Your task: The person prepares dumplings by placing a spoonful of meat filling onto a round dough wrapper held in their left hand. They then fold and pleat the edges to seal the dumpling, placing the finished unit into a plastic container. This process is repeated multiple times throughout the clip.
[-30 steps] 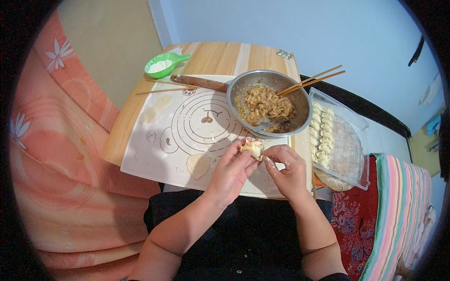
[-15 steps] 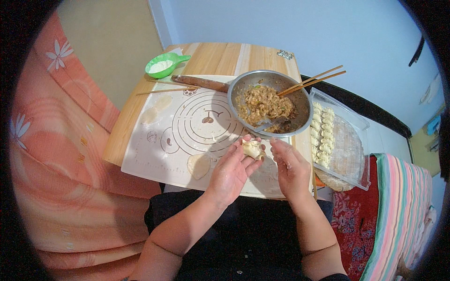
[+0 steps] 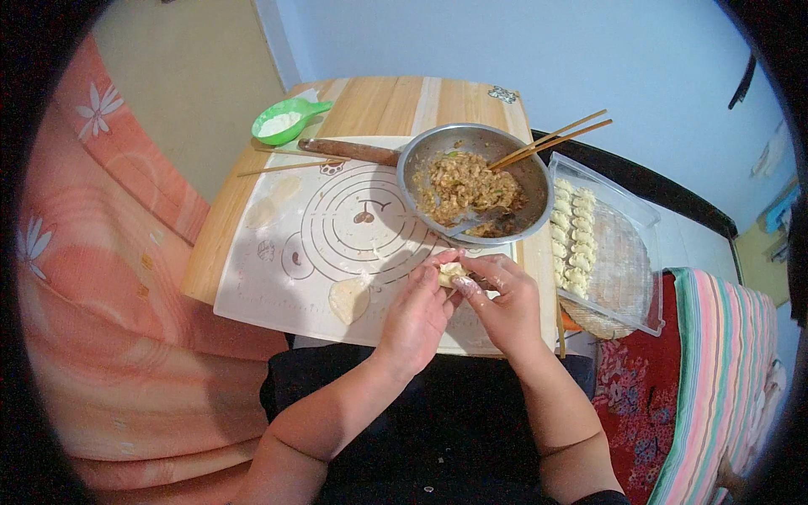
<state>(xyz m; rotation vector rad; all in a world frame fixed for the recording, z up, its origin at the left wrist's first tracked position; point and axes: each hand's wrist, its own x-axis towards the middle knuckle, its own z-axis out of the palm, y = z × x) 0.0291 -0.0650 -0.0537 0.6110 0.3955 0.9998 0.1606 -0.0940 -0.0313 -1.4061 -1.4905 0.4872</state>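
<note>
Over the near edge of the white mat point(image 3: 278, 290), a pale dumpling point(image 3: 452, 273) is held between both hands. My left hand point(image 3: 414, 316) cups it from the left with the fingers curled around it. My right hand point(image 3: 512, 305) is closed on its right side, thumb and fingertips floury; its fingers hide part of the dumpling. Left of the hands a flat dough wrapper point(image 3: 349, 300) lies on the mat, with fainter rounds point(image 3: 271, 202) farther left. Just beyond the hands stands a metal bowl point(image 3: 406, 187) of brown minced filling point(image 3: 471, 183), a spoon point(image 3: 465, 225) lying in it.
Chopsticks point(image 3: 562, 137) lean out of the bowl's right side. A rolling pin point(image 3: 349, 151) lies left of it, near loose sticks point(image 3: 290, 167) and a green scoop point(image 3: 316, 108) of flour. A clear tray point(image 3: 646, 278) with rows of dumplings point(image 3: 574, 236) stands right of the table.
My right hand has moved left and closed on the dumpling, from apart beside it. The dumpling is now pinched between both hands. The whole view has shifted slightly.
</note>
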